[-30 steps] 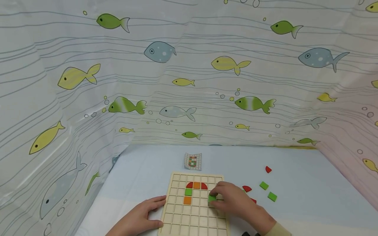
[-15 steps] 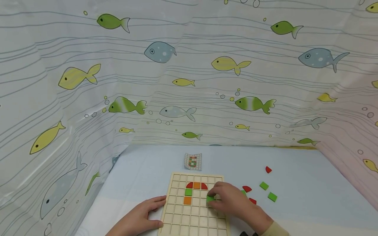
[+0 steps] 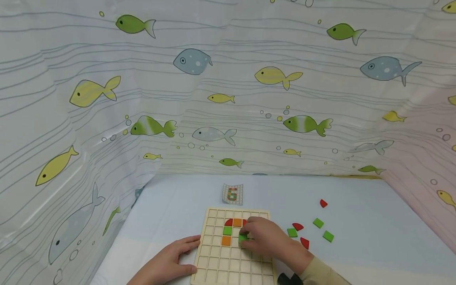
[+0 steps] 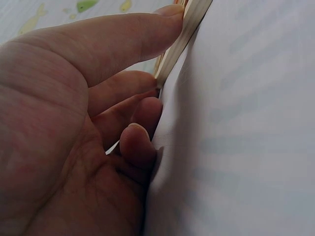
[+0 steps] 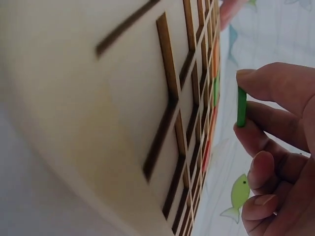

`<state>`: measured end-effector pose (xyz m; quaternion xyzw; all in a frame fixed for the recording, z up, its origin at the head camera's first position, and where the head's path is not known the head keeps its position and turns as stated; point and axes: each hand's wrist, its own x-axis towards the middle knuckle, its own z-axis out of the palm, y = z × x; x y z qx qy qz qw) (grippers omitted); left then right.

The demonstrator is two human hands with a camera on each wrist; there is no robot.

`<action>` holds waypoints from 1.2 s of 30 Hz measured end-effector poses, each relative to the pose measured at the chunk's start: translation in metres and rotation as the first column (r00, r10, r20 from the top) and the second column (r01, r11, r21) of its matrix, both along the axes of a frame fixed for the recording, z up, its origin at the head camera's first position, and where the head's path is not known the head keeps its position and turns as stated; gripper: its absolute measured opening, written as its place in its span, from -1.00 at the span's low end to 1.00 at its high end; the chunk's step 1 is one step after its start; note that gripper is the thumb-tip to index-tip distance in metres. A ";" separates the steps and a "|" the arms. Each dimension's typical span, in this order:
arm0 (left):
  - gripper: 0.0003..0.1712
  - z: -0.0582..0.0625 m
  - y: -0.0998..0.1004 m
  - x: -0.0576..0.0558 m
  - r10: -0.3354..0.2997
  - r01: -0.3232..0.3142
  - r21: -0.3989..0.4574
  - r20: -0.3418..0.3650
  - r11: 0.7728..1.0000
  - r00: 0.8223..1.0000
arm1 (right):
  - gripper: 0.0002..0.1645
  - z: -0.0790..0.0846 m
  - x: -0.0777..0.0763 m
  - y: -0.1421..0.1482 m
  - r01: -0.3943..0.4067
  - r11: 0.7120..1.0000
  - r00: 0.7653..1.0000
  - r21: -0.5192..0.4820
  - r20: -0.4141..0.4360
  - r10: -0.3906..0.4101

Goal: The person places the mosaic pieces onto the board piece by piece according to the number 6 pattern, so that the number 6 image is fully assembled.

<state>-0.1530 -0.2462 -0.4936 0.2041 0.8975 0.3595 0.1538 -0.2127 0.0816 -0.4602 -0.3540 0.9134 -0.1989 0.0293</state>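
My right hand pinches a green square tile between thumb and fingertips, above the wooden grid board. The right wrist view shows the tile edge-on, apart from the board. On the board lie a red quarter-circle tile, an orange square, a green square and another orange square. A second red tile is partly hidden by the right fingers. My left hand rests at the board's left side, with thumb and fingers touching its edge.
Behind the board lies a small card printed with a coloured tile pattern on a grid. Loose green squares and red quarter circles lie on the table to the right. A fish-print curtain surrounds the table.
My right hand has moved left over the board with the green tile, uncovering loose tiles on the right. The left hand has stayed at the board's edge.
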 end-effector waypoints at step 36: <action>-0.11 -0.001 0.000 0.001 0.007 -0.007 -0.015 -0.034 1.000 0.999 | -0.78 -0.012 0.000 -0.021 -0.044 0.999 0.999 0.008 -0.007 0.044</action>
